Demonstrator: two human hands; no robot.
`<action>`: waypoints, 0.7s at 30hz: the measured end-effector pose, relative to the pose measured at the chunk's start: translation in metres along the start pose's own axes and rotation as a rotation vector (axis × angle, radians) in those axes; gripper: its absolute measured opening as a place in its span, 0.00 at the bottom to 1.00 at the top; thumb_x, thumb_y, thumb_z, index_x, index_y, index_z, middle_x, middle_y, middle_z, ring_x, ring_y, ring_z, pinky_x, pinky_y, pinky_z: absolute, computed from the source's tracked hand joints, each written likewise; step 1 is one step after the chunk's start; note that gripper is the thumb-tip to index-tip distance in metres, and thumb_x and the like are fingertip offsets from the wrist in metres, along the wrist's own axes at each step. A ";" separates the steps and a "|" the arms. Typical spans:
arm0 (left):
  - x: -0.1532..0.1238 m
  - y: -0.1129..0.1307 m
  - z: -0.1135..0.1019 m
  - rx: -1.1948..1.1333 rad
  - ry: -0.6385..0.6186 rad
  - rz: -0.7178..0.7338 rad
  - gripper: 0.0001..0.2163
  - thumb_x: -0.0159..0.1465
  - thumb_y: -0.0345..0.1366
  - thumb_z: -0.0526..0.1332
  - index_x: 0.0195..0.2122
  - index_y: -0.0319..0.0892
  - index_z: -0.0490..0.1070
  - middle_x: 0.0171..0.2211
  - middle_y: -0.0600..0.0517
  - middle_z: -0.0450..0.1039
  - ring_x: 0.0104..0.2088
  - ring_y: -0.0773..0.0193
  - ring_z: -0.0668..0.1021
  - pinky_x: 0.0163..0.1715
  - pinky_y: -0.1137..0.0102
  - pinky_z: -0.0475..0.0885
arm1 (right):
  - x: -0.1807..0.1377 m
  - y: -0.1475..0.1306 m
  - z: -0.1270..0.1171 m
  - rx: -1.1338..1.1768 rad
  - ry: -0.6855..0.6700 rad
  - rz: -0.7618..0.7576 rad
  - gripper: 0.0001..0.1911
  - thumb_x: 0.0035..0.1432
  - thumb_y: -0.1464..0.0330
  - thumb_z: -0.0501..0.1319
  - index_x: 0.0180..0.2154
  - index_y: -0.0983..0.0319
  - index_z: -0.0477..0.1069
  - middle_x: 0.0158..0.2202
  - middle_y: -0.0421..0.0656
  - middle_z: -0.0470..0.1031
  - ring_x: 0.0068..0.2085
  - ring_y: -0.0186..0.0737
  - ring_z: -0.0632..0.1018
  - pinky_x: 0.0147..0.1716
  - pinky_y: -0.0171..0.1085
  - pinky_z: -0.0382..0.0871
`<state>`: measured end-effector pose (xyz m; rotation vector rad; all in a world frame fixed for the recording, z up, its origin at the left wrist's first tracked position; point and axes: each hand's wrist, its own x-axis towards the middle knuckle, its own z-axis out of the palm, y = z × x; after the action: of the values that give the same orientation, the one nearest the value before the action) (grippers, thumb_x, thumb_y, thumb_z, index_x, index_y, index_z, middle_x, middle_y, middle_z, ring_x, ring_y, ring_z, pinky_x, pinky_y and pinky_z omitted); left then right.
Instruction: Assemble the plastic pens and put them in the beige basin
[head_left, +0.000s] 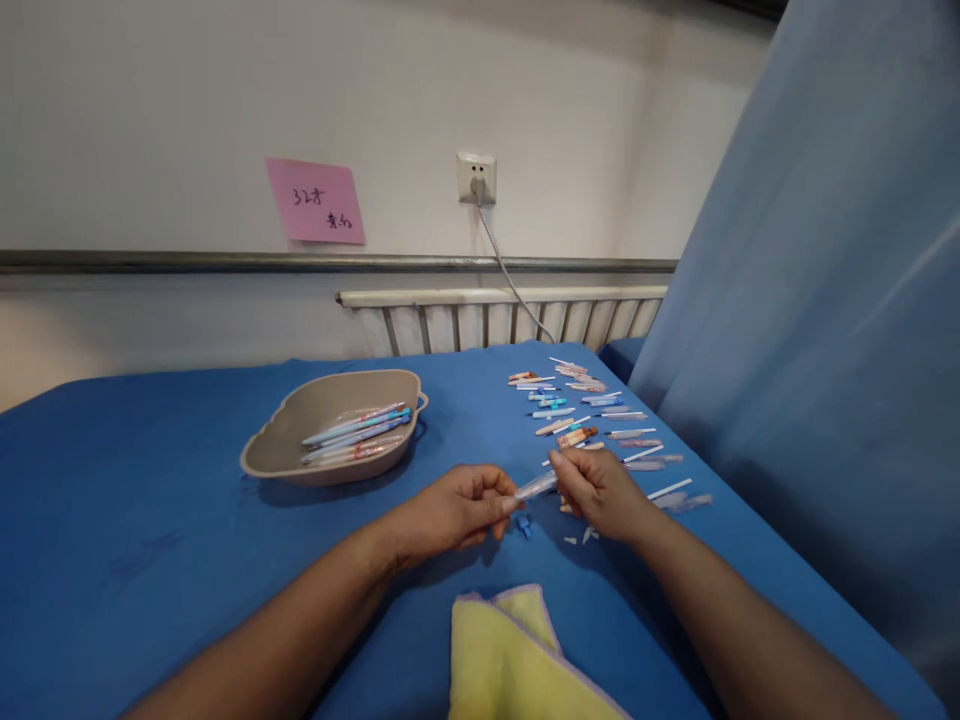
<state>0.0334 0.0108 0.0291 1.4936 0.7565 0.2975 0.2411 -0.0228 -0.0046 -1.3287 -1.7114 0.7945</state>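
Observation:
Between my two hands is a clear, whitish pen barrel (536, 487), held slanted above the blue-covered bed. My left hand (469, 505) is closed on its lower left end with thumb and fingers. My right hand (596, 490) pinches at its upper right end; the fingertips partly hide that end. Just below the barrel lies a small blue pen part (523, 525). Small white pieces (587, 535) lie under my right hand. Beyond it are an orange-brown pen part (577, 437) and several other pen pieces, some hidden by the hand.
A beige plastic basket (277, 465) with several assembled pens (356, 430) stands to the left. Loose barrels, white refills (670, 489) and other parts lie in rows at right. A yellow cloth (510, 650) lies in front. A blue curtain (810, 300) hangs at right.

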 end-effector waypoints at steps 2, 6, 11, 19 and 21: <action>0.000 0.000 0.000 0.000 0.002 0.003 0.14 0.58 0.46 0.60 0.33 0.38 0.65 0.20 0.57 0.66 0.14 0.76 0.59 0.13 0.77 0.49 | 0.000 -0.001 0.000 0.037 0.008 0.005 0.24 0.63 0.55 0.46 0.18 0.59 0.58 0.13 0.35 0.60 0.17 0.32 0.66 0.20 0.32 0.60; 0.000 0.002 0.001 0.000 -0.005 -0.003 0.15 0.57 0.47 0.60 0.33 0.38 0.66 0.20 0.57 0.67 0.14 0.76 0.59 0.13 0.76 0.49 | 0.000 -0.004 0.000 0.069 -0.011 0.008 0.24 0.62 0.54 0.47 0.18 0.59 0.59 0.13 0.35 0.61 0.18 0.32 0.67 0.22 0.32 0.61; 0.000 0.001 0.000 0.001 -0.051 -0.016 0.16 0.58 0.48 0.59 0.34 0.38 0.65 0.22 0.55 0.70 0.14 0.76 0.61 0.12 0.77 0.50 | 0.000 -0.004 0.002 0.119 -0.037 0.035 0.27 0.61 0.51 0.47 0.16 0.60 0.58 0.12 0.35 0.60 0.17 0.32 0.64 0.21 0.32 0.61; 0.002 -0.004 -0.002 0.009 -0.040 0.007 0.16 0.60 0.48 0.58 0.35 0.37 0.67 0.27 0.50 0.75 0.16 0.74 0.69 0.15 0.77 0.58 | 0.005 0.003 -0.002 0.176 0.137 0.073 0.30 0.61 0.49 0.42 0.17 0.60 0.60 0.15 0.38 0.63 0.20 0.34 0.68 0.24 0.34 0.64; 0.003 -0.007 -0.002 0.000 -0.050 0.008 0.17 0.60 0.49 0.57 0.36 0.37 0.67 0.29 0.49 0.76 0.17 0.73 0.70 0.16 0.77 0.59 | 0.005 0.003 -0.002 0.149 0.161 0.074 0.28 0.61 0.49 0.44 0.18 0.60 0.62 0.16 0.38 0.64 0.20 0.35 0.69 0.25 0.34 0.64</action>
<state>0.0324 0.0137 0.0221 1.4995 0.7104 0.2651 0.2442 -0.0168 -0.0050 -1.3223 -1.4569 0.8180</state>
